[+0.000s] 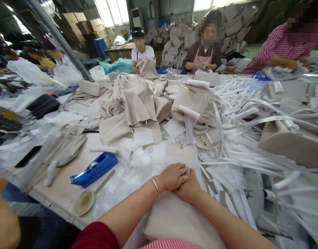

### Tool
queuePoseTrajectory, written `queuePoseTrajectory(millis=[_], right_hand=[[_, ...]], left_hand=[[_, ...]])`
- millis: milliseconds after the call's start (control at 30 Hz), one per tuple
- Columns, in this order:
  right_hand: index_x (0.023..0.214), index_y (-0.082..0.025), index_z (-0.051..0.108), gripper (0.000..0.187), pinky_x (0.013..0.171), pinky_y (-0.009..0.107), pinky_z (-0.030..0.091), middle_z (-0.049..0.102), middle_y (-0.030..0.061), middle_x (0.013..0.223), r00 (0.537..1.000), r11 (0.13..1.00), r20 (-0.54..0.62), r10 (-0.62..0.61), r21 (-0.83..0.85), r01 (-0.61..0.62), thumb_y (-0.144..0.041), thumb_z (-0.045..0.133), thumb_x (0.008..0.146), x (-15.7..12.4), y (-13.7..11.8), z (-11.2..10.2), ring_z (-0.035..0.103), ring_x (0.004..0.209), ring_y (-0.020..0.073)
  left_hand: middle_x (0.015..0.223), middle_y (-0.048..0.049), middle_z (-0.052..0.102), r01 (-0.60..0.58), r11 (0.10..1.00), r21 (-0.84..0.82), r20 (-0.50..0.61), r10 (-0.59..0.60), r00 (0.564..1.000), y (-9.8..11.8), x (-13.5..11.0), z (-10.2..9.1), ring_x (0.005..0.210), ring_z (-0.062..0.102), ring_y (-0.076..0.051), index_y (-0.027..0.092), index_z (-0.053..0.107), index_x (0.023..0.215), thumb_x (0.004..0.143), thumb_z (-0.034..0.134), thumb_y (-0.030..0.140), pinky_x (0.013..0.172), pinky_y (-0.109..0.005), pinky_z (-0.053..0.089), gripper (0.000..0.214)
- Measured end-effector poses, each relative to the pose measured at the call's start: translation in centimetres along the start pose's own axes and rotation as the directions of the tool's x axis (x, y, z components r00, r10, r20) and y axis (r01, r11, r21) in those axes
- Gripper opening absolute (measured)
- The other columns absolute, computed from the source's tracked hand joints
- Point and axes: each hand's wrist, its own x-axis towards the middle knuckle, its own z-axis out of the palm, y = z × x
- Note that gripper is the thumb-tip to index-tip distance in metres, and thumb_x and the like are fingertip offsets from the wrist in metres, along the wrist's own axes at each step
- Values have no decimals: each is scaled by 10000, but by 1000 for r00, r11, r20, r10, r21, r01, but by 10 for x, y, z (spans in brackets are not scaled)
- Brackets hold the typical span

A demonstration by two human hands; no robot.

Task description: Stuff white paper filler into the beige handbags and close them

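Observation:
A beige handbag (175, 216) lies flat in front of me under thin white wrapping paper (127, 176), with a small gold clasp at its far end. My left hand (173, 177), with a thin bracelet on the wrist, rests palm down on the bag with its fingers stretched flat. My right hand (188, 188) lies partly under the left hand, also pressed flat on the bag. Neither hand holds anything.
A blue tape dispenser (94, 168) and a roll of tape (84, 202) sit to my left. A pile of beige bags (138, 103) fills the middle of the table, with white paper strips (242, 103) to the right. Several people work across the table.

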Motion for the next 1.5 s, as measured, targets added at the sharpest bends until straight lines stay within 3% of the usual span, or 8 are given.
queuePoseTrajectory(millis=[233,500,700,867,1067,1300,1400,1500], right_hand=[[1544,-167,353,749,1153,670,150,307,172,1589,999,999,-33,44,-14,-44,-571,487,928,-16,25,1,222,1451,411],[1548,-141,329,762,1151,654,234,269,102,1614,989,984,23,148,-104,-145,-573,479,939,-43,67,0,232,1457,399],[1528,-150,372,727,1110,642,329,346,138,1577,987,985,36,154,-79,-151,-535,514,928,-47,97,-6,306,1432,403],[1425,-156,523,574,1079,567,426,466,157,1495,997,999,-63,37,-32,-39,-457,514,937,-38,127,-19,411,1381,358],[1298,-108,621,470,1110,456,437,592,171,1358,960,991,-281,-16,126,53,-391,473,953,6,125,-42,540,1273,296],[1200,-153,687,352,1008,343,472,694,124,1208,968,960,-156,194,234,-155,-307,495,948,115,95,-67,637,1115,245],[1105,-135,724,326,976,344,473,710,167,1138,943,940,-165,291,234,-249,-285,489,936,162,88,-68,636,1119,266],[1012,-75,739,310,936,389,492,703,239,1073,906,902,-156,394,254,-348,-292,560,881,190,80,-59,654,1071,312]], left_hand=[[1563,-133,424,95,994,-62,16,-94,995,-12,-12,20,1435,368,-281,168,311,1518,1021,320,452,1170,-541,297,573],[1628,-129,302,128,990,52,80,-132,988,-3,-21,31,1485,230,-397,324,257,1547,979,295,630,1109,-771,186,646],[1631,-157,279,124,992,23,107,-126,986,-2,-21,27,1482,223,-430,342,298,1534,951,334,672,1083,-806,171,670],[1632,-154,278,132,991,-3,115,-131,985,-3,-22,28,1485,208,-438,359,305,1531,944,347,680,1084,-811,149,671],[1631,-155,273,127,992,5,86,-127,988,-3,-24,33,1485,199,-435,365,286,1538,947,309,693,1077,-815,153,677],[1609,-147,319,129,992,9,54,-129,990,0,-27,26,1466,234,-436,372,304,1529,951,309,685,1064,-810,182,657],[1608,-138,322,135,991,0,54,-135,989,1,-28,23,1467,234,-438,381,305,1528,953,313,680,1069,-801,181,649],[1611,-136,317,142,990,-12,64,-141,988,1,-28,21,1471,228,-439,380,301,1531,954,307,680,1077,-794,174,651]])
